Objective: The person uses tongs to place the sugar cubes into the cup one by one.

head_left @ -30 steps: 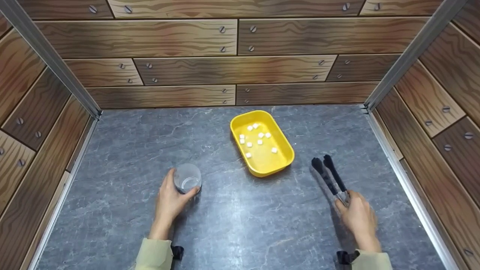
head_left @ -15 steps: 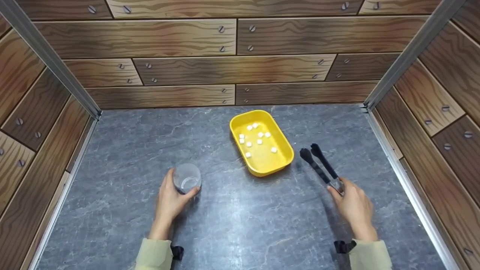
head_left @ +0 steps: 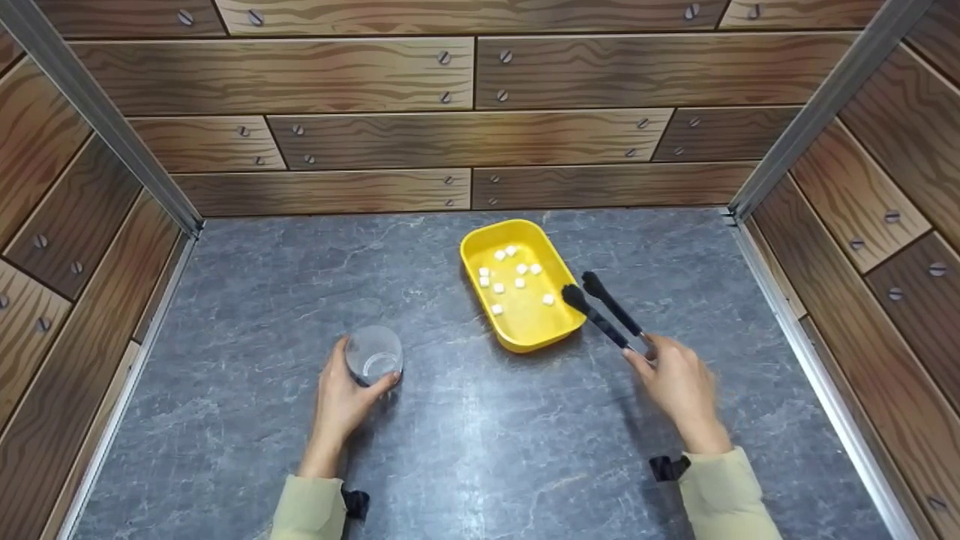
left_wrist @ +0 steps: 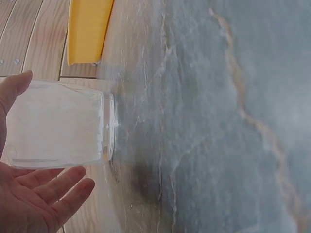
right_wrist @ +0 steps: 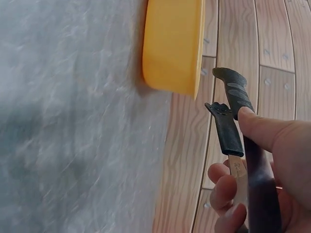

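On the grey surface stands a clear plastic cup [head_left: 375,346]. My left hand [head_left: 345,405] holds it from the near left, thumb on one side and fingers on the other; the left wrist view also shows the cup [left_wrist: 60,126] between them. My right hand [head_left: 681,386] grips black-tipped metal tongs [head_left: 603,323], whose two arms stand apart with nothing between the tips. One tip overlaps the right rim of a yellow tray [head_left: 529,324] in the head view; the right wrist view shows the tips apart from the tray wall. Several small white cubes [head_left: 549,299] lie in the tray.
Wood-patterned panels [head_left: 360,139] close off the back and both sides. Metal strips [head_left: 814,375] run along the side edges of the grey marbled surface [head_left: 465,465].
My right hand has moved left and away from me, bringing the tongs from the right of the tray up to its right rim. The left hand, cup and tray stay put.
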A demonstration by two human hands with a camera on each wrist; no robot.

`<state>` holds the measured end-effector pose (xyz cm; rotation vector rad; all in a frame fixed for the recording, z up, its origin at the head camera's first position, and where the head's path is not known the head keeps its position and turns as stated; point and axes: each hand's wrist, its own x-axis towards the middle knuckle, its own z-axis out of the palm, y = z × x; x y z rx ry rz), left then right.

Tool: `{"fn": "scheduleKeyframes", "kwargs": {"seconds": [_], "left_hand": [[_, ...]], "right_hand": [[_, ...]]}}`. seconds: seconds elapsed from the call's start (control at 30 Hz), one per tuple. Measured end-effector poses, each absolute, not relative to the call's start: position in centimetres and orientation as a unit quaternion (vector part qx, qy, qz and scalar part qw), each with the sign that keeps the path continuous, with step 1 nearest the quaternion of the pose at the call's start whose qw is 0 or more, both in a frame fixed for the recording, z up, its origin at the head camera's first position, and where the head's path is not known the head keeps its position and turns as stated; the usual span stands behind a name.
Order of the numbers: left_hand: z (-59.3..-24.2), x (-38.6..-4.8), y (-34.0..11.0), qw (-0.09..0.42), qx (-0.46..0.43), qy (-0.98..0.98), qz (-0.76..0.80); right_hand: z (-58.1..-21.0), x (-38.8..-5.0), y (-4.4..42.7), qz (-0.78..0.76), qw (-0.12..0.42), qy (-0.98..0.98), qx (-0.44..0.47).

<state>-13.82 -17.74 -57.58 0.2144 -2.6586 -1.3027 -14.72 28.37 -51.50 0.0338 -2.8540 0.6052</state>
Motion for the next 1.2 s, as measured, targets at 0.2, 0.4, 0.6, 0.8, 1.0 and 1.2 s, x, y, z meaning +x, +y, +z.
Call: {"fn": "scheduleKeyframes", "kwargs": {"seconds": [0.2, 0.4, 0.6, 0.8, 1.0, 1.2], "left_hand": [[-57.5, -13.9, -17.6, 0.111, 0.062, -0.887, -0.444], [-57.5, -13.8, -17.6, 0.127, 0.055, -0.882, -0.450], [-57.5, -13.8, -17.2, 0.121, 0.048, -0.886, -0.446], [-57.4, -14.0, -16.7, 0.119, 0.042, -0.884, -0.450], [-57.6, -14.4, -16.2, 0.116, 0.033, -0.878, -0.464], [-57.6, -14.9, -15.9, 0.105, 0.029, -0.875, -0.472]], "right_hand": [[-51.3, -15.6, 27.1, 0.202, 0.104, -0.974, 0.024], [-51.4, -16.5, 25.9, 0.196, 0.092, -0.976, 0.031], [-51.5, -17.0, 25.2, 0.193, 0.086, -0.976, 0.048], [-51.3, -17.7, 24.5, 0.179, 0.074, -0.979, 0.059], [-51.2, -18.3, 24.0, 0.170, 0.067, -0.981, 0.063], [-50.9, -18.8, 23.4, 0.154, 0.059, -0.984, 0.066]]}}
